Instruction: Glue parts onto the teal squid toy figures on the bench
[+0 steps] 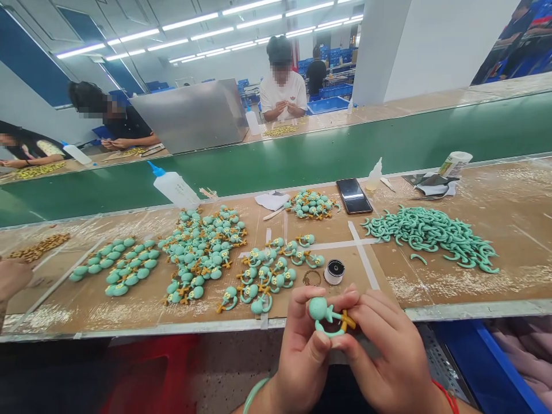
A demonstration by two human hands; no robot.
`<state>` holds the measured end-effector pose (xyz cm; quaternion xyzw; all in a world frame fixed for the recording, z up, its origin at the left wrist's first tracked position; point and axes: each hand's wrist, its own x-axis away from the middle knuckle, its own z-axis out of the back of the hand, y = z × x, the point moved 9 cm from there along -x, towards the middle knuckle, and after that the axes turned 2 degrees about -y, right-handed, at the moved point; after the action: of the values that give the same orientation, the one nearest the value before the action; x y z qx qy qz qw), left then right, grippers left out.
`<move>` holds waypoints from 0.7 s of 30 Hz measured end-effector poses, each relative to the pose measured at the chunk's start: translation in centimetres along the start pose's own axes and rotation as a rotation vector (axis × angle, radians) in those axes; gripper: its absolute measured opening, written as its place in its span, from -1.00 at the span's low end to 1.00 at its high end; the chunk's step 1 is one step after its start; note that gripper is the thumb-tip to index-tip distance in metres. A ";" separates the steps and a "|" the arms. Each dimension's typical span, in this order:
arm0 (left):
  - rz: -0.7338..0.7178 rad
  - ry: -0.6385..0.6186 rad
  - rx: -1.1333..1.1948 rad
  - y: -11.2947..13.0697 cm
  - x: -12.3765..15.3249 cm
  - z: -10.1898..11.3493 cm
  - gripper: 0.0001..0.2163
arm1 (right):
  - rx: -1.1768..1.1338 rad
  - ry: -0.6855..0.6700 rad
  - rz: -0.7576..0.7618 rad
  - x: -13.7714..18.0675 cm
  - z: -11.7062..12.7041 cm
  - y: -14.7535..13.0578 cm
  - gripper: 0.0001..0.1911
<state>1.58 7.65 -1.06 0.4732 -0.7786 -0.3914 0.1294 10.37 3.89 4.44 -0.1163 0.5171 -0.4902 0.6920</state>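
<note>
Both my hands hold one small teal toy figure [325, 315] with a round head, a curved teal limb and a tan cross-shaped piece, just in front of the table's near edge. My left hand [302, 351] pinches it from the left, thumb under the curved limb. My right hand [383, 351] pinches the tan piece from the right. On the cardboard-covered table [431, 287] lie several finished teal figures [267, 270], a larger heap of figures [202, 247], rows of plain teal heads [116, 264] and a pile of curved teal limbs [431, 233].
A small round glue pot [334, 271] and a ring [311, 278] sit near my hands. A phone [353, 195], squeeze bottle [172, 187], white cloth [271, 200] and cup [455, 163] lie farther back. A green conveyor belt [302, 161] runs behind. Other people work across it; another person's hand [12, 276] is at left.
</note>
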 end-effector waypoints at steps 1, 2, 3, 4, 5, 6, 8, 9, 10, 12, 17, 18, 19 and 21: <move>0.002 0.015 -0.003 -0.1 0.0 0.2 -0.70 | -0.007 -0.003 -0.007 -0.1 -0.1 0.2 -0.82; 0.003 0.036 -0.007 -0.1 0.0 0.4 -0.69 | -0.010 -0.009 -0.013 -0.1 -0.2 0.3 -0.84; 0.003 0.058 -0.010 -0.2 0.0 0.6 -0.68 | -0.012 -0.017 -0.015 -0.2 -0.5 0.5 -0.85; 0.001 0.081 -0.015 -0.2 0.0 0.8 -0.67 | -0.011 -0.027 -0.016 -0.2 -0.7 0.7 -0.85; -0.005 0.104 -0.018 -0.2 0.0 1.1 -0.67 | -0.007 -0.040 -0.019 -0.3 -1.1 0.9 -0.85; -0.009 0.125 -0.017 -0.2 0.0 1.3 -0.66 | 0.003 -0.057 -0.024 -0.3 -1.4 1.1 -0.85; 0.008 0.156 0.007 -0.4 -0.1 2.0 -0.64 | 0.035 -0.100 -0.042 -0.3 -1.9 1.6 -0.85; 0.026 0.170 0.027 -0.5 -0.2 2.4 -0.64 | 0.050 -0.116 -0.053 -0.3 -1.9 1.8 -0.85; 0.039 0.191 0.047 -0.4 -0.2 2.9 -0.64 | 0.059 -0.123 -0.062 -0.6 -1.6 2.1 -0.84; 0.043 0.232 0.085 0.2 -0.3 3.9 -0.64 | 0.064 -0.111 -0.060 -1.9 -0.6 2.5 -0.77; -0.027 0.286 0.170 2.7 -0.6 6.1 -0.71 | 0.364 -0.307 -0.052 -10.8 -2.6 5.7 -0.70; -0.043 0.280 0.187 3.1 -0.5 6.3 -0.72 | 0.397 -0.395 -0.055 -13.1 -4.4 6.9 -0.77; -0.057 0.269 0.205 3.5 -0.5 6.6 -0.72 | 0.423 -0.447 -0.050 -15.4 -6.3 8.1 -0.81; -0.077 0.245 0.236 4.1 -0.1 7.0 -0.73 | 0.480 -0.554 -0.053 -19.4 -10.5 10.6 -0.87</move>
<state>-5.03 12.18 -2.66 0.5587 -0.7788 -0.2413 0.1519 7.88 28.23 4.39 -0.0921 0.1772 -0.5652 0.8004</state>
